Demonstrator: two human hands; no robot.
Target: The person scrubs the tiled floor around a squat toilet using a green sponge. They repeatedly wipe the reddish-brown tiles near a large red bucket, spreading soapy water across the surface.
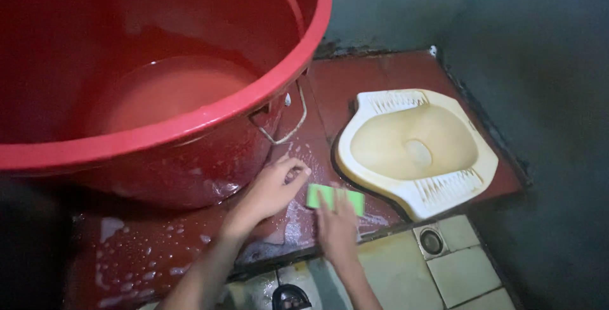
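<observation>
Green sponge: a flat rectangular scrubbing sponge (334, 198) lies on the wet red floor slab (355, 82), just beside the front edge of the squat toilet pan.
Feel: it looks soft, light and squashy; soaked in suds, it is likely slippery, so a flat press from above with fingers across the top should suit it better than a pinch at an edge.
Right hand: the right hand (336, 224) lies flat on the sponge, fingers together, pressing it down rather than closed around it.
Left hand: the left hand (271, 189) rests on the soapy slab beside the sponge, fingers loosely curled, holding nothing.
Bucket: a large red plastic tub (190, 126) with water inside stands close behind the left hand.
Toilet: the cream squat pan (415, 148) sits to the right.
Lower floor: pale tiles (463, 272) with a round drain (431, 241).
</observation>
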